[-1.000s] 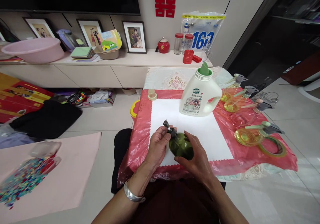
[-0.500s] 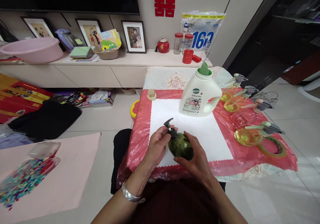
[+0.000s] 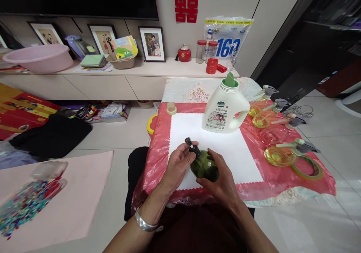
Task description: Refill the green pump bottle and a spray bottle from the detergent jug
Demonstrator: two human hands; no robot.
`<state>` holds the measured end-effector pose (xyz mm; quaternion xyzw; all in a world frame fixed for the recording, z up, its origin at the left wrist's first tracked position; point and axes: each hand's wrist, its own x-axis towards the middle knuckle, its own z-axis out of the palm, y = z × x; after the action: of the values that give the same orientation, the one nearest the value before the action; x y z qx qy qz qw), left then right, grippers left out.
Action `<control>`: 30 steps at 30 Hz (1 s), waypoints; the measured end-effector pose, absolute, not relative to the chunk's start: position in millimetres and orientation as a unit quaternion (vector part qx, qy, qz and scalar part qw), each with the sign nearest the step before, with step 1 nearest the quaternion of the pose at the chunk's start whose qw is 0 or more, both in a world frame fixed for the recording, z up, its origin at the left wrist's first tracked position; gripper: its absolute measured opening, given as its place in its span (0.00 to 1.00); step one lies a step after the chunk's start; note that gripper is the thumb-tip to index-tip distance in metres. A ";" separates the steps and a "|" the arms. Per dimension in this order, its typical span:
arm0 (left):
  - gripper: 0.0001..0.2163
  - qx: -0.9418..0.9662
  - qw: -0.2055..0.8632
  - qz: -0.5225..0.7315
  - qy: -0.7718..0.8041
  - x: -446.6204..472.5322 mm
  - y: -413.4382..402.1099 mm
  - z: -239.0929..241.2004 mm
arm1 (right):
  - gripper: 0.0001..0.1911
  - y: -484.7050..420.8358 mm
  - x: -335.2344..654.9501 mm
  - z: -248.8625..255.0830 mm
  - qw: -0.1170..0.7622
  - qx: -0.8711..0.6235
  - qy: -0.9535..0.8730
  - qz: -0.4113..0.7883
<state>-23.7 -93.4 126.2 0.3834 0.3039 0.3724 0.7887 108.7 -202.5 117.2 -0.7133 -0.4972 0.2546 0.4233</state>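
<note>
Rotated since half a second ago, the black plastic pump head [image 3: 194,149] sits pinched in the left hand's [image 3: 178,163] narrow grip; the right hand's [image 3: 225,178] wider grip cups the rounded translucent green bottle [image 3: 205,166] over the white scalloped-edged mat [image 3: 186,129], seemingly to resist twisting.

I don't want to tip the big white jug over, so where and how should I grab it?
Probably by the loop handle of the white jug, reaching from the right: the jug stands upright with its handle on that side, the opening unobstructed. The right hand seems better placed, but it's holding the green pump bottle, so free it first.
</note>
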 end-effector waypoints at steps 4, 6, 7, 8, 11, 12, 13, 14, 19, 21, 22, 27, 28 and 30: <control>0.19 0.399 0.753 0.385 0.354 -21.8 -94.0 125.8 | 0.44 -201.2 109.3 118.0 0.430 -0.700 -0.510 0.254; 0.19 0.390 0.743 0.390 0.379 -20.2 -93.3 124.9 | 0.44 -200.9 109.9 118.2 0.428 -0.700 -0.510 0.258; 0.18 0.387 0.740 0.392 0.385 -19.8 -92.8 124.7 | 0.44 -201.1 110.2 118.1 0.427 -0.702 -0.508 0.261; 0.19 0.385 0.740 0.391 0.389 -19.8 -92.1 124.7 | 0.44 -201.6 110.6 117.9 0.426 -0.702 -0.505 0.265; 0.18 0.388 0.747 0.385 0.380 -22.1 -89.6 126.8 | 0.44 -204.0 111.8 115.6 0.430 -0.701 -0.490 0.289; 0.18 0.394 0.751 0.380 0.370 -23.5 -88.7 128.2 | 0.44 -204.8 112.3 114.2 0.435 -0.698 -0.480 0.305; 0.18 0.402 0.755 0.376 0.358 -25.2 -87.6 129.9 | 0.43 -205.2 112.8 112.4 0.442 -0.692 -0.468 0.327; 0.18 0.411 0.758 0.372 0.343 -27.2 -86.5 132.0 | 0.43 -205.3 113.3 110.4 0.452 -0.681 -0.455 0.353; 0.19 0.463 0.774 0.344 0.262 -37.7 -77.6 141.4 | 0.51 -195.7 115.7 103.5 0.513 -0.569 -0.411 0.494; 0.22 0.480 0.770 0.346 0.238 -42.7 -71.8 139.7 | 0.54 -186.4 116.6 102.8 0.504 -0.553 -0.423 0.511; 0.25 0.484 0.765 0.356 0.231 -45.8 -68.4 136.7 | 0.54 -180.4 117.1 101.9 0.496 -0.553 -0.431 0.513; 0.25 0.542 0.654 0.394 0.351 -68.1 -50.2 97.7 | 0.58 -124.1 123.5 86.2 0.543 -0.522 -0.458 0.473; 0.23 0.594 0.604 0.368 0.383 -71.6 -46.8 86.7 | 0.59 -105.2 126.3 82.9 0.563 -0.511 -0.459 0.460; 0.20 0.688 0.501 0.341 0.399 -74.9 -41.2 65.5 | 0.62 -60.4 133.4 80.6 0.595 -0.504 -0.459 0.425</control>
<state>-74.9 -41.2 65.5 0.6883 0.3986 0.3409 0.5011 133.4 -60.4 80.6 -0.5042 -0.4588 0.4251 0.5955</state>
